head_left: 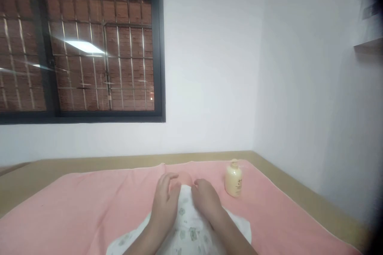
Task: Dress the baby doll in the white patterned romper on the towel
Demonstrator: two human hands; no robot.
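A white cloth with a grey-green print [185,229] lies in front of me, its narrow top reaching a round pinkish form [184,178] that looks like a doll's head. My left hand [165,199] lies along the left side of the cloth's top, its bent fingers and thumb apart beside the head. On the other side, my right hand [206,199] curves against the cloth with its thumb side inward. Its fingertips are partly hidden, and I see no clear grip on the fabric. A cream bottle [233,180] stands to the right of my right hand.
Underneath is a pink towel [86,203] with some creases, spread over a tan surface [119,162]. White walls [212,67] rise behind and to the right. A dark-framed window with bars [101,55] is at the back left, and a shelf [369,46] juts out at right.
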